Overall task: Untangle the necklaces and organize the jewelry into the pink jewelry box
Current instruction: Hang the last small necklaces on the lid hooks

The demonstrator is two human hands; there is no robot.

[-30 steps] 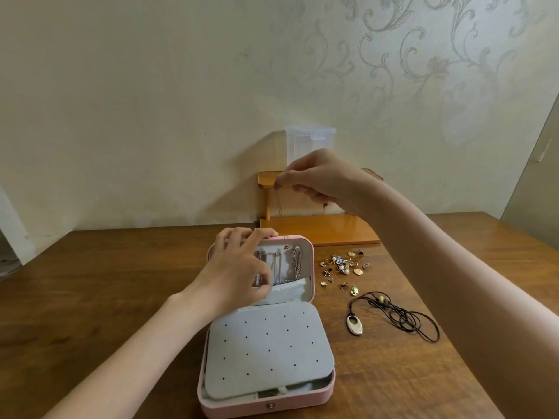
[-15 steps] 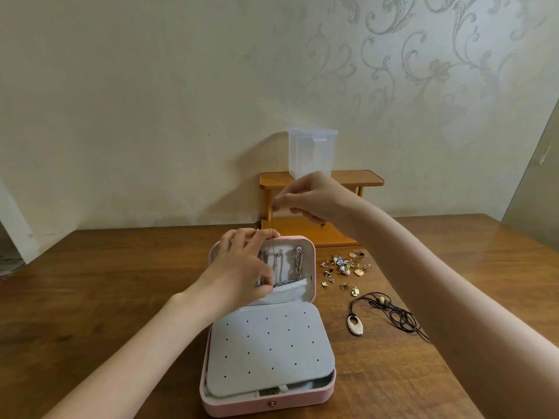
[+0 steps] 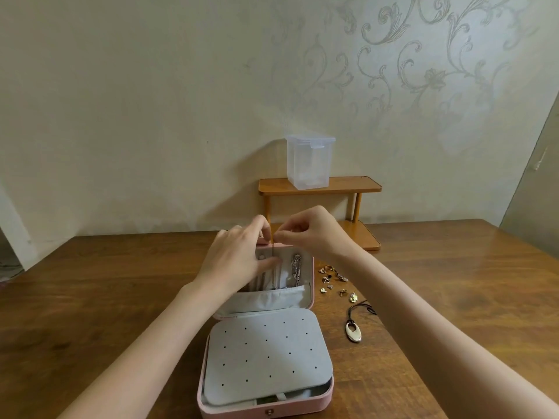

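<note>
The pink jewelry box (image 3: 328,391) lies open before me, its grey dotted earring panel (image 3: 266,355) in the base and its lid (image 3: 311,285) propped up behind. Several chains (image 3: 295,269) hang inside the lid above a grey pocket. My left hand (image 3: 239,258) and my right hand (image 3: 308,234) meet at the lid's top edge, both pinching a thin necklace chain (image 3: 273,246) that runs down into the lid. A black cord necklace with an oval pendant (image 3: 353,331) and several small earrings (image 3: 334,281) lie on the table to the right of the box.
A small orange wooden shelf (image 3: 320,186) stands against the wall behind the box, with a translucent plastic container (image 3: 310,160) on top. The wooden table (image 3: 90,297) spreads to both sides.
My right hand has come down from above the shelf to the lid's top edge. My left hand has risen to meet it there, and the view has tilted downward.
</note>
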